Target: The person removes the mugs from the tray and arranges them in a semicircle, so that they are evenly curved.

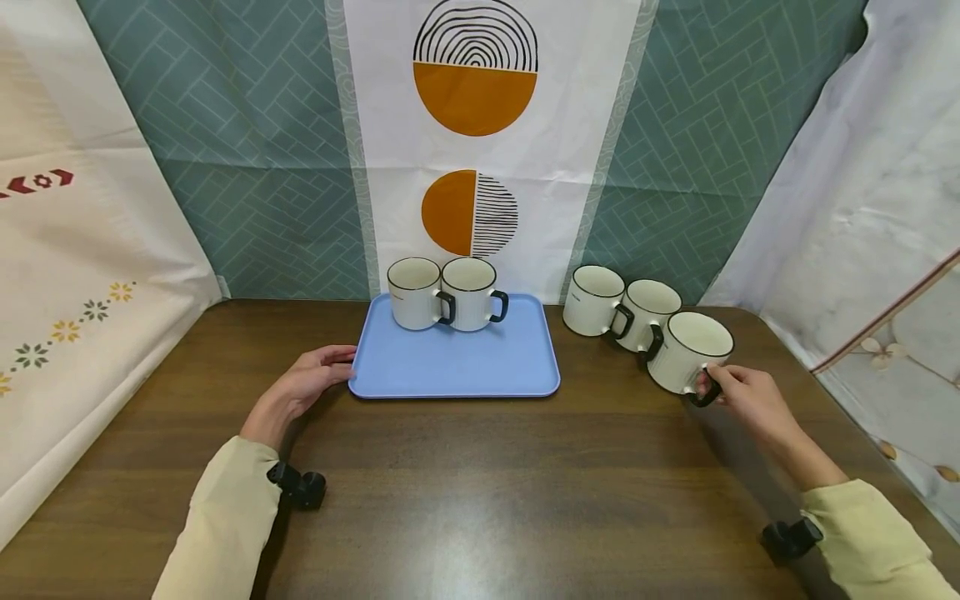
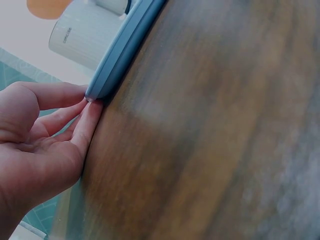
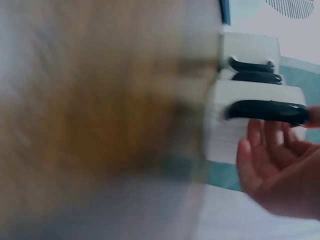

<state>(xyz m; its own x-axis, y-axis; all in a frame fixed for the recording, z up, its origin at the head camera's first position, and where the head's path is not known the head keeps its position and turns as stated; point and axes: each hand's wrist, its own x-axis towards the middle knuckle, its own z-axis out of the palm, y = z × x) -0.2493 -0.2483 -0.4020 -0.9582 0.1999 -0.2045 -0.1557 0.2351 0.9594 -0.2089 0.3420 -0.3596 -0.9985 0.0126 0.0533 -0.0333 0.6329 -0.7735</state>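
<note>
Wooden table: blue tray pinched at its left edge by the left hand, and, far right, the nearest mug gripped at the handle by the right hand!

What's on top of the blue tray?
Two white mugs stand side by side on the blue tray, near its back edge. The bits of tray right under them can't be seen, because the mugs cover them.
</note>
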